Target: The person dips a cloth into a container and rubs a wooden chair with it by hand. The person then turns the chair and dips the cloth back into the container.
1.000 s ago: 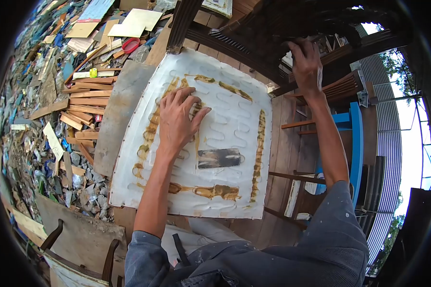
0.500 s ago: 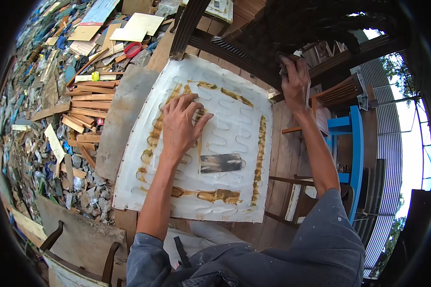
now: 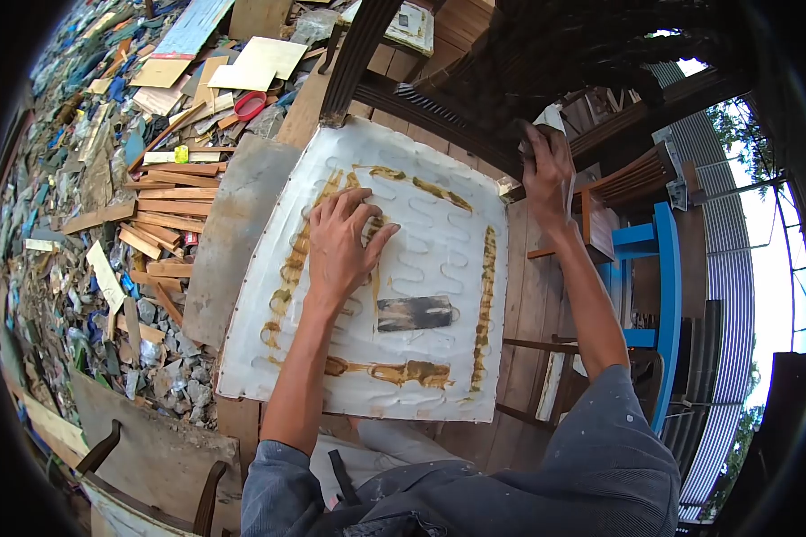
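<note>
My left hand (image 3: 338, 242) rests on a white padded chair seat (image 3: 425, 255), fingers spread and slightly curled, holding nothing. Brown glue-like streaks and a dark rectangular patch (image 3: 415, 313) mark the seat's surface. Up on the right, my right hand (image 3: 549, 174) is closed on a small folded sheet that looks like sandpaper (image 3: 549, 116), pale on one side. It is against the dark wooden frame (image 3: 448, 116) of the chair at the seat's far side. The fingers and shadow partly hide the sheet.
Broken wood strips (image 3: 177, 192), rubble and scrap boards (image 3: 258, 63) cover the ground at left, with a red ring-shaped object (image 3: 250, 106). A blue frame (image 3: 667, 295) and other wooden chairs (image 3: 631, 183) stand at right. Wooden planks (image 3: 521, 295) lie below.
My right hand has shifted slightly along the dark frame, and more of the sheet's pale side shows. My left hand stays on the seat. The whole view has shifted slightly.
</note>
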Demonstrator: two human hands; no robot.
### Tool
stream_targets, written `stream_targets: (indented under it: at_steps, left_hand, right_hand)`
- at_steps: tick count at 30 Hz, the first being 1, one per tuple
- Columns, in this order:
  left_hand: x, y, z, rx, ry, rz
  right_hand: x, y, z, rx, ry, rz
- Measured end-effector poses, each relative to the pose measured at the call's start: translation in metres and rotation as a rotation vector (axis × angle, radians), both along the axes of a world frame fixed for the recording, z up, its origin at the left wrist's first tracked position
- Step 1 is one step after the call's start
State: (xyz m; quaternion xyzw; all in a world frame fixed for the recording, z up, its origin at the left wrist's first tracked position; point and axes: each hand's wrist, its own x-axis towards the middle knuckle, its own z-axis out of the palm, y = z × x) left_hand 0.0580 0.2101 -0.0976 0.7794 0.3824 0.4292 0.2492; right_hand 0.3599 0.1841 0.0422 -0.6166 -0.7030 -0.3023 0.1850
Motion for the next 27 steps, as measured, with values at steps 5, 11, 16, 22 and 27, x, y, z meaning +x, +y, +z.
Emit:
stream_targets:
  at_steps: [5, 11, 16, 22, 27]
  left_hand:
    - [0.001, 0.0, 0.001, 0.001, 0.02, -0.015]
    - [0.0, -0.001, 0.001, -0.014, 0.015, -0.02]
    - [0.0, -0.001, 0.0, -0.003, 0.003, -0.012]
    - [0.001, -0.001, 0.002, -0.014, 0.006, -0.015]
    - [0.001, -0.001, 0.0, -0.002, 0.009, -0.019]
  right_hand:
    - [0.006, 0.012, -0.011, 0.011, -0.101, 0.005]
    - [-0.007, 0.003, -0.001, -0.08, -0.033, -0.145]
    - [0.01, -0.025, 0.004, -0.103, 0.234, -0.271]
    - [0.004, -0.027, 0.008, -0.005, 0.28, -0.253]
    - [-0.016, -0.004, 0.006, 0.078, 0.286, -0.115]
